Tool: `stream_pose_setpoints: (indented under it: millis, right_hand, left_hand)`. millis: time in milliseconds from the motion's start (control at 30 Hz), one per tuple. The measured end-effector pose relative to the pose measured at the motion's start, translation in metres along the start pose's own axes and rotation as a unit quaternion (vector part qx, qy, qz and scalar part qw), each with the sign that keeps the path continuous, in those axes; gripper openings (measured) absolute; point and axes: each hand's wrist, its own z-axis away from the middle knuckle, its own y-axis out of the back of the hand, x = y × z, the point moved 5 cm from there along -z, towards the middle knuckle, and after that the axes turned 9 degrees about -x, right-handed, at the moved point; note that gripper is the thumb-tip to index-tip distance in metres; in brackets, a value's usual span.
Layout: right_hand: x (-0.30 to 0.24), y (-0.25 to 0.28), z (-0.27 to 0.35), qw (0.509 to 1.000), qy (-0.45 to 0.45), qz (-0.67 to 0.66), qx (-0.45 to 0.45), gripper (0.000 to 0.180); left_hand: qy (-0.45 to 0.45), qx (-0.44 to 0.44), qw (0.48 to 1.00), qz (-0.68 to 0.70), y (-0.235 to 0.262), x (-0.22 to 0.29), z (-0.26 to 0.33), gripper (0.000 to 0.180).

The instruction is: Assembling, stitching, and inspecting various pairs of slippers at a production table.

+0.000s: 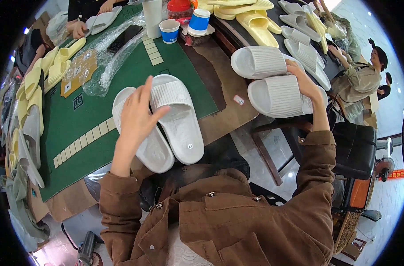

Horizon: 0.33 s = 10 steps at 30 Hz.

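Note:
A pair of light grey slide slippers (177,117) lies side by side on the near edge of the green-covered table, toes pointing away from me. My left hand (140,113) is over the left slipper of that pair, fingers spread, gripping nothing. Off to the right, my right hand (306,82) has its fingers curled around a second pair of grey slide slippers (275,95), between the two ribbed straps. Part of those fingers is hidden by the slippers. This second pair is beside the dark table's near end, above a chair.
Yellow slippers (257,29) and more grey slippers (306,55) cover the dark table at right. Others line the green table's left edge. A phone (124,38), clear plastic wrap (105,73) and paper cups (169,32) sit farther back. A black chair (353,148) stands at right. Other people work nearby.

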Motion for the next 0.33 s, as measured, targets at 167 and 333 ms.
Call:
stream_pose_setpoints:
  millis: [167, 333]
  right_hand:
    - [-0.052, -0.014, -0.014, 0.997, 0.030, 0.003, 0.065, 0.036]
    - [-0.115, -0.040, -0.015, 0.988, 0.075, -0.058, 0.125, 0.034]
  left_hand:
    - [-0.003, 0.036, 0.996, -0.086, -0.004, -0.002, 0.008, 0.056]
    - [-0.020, -0.005, 0.997, -0.081, 0.003, -0.007, 0.019, 0.059]
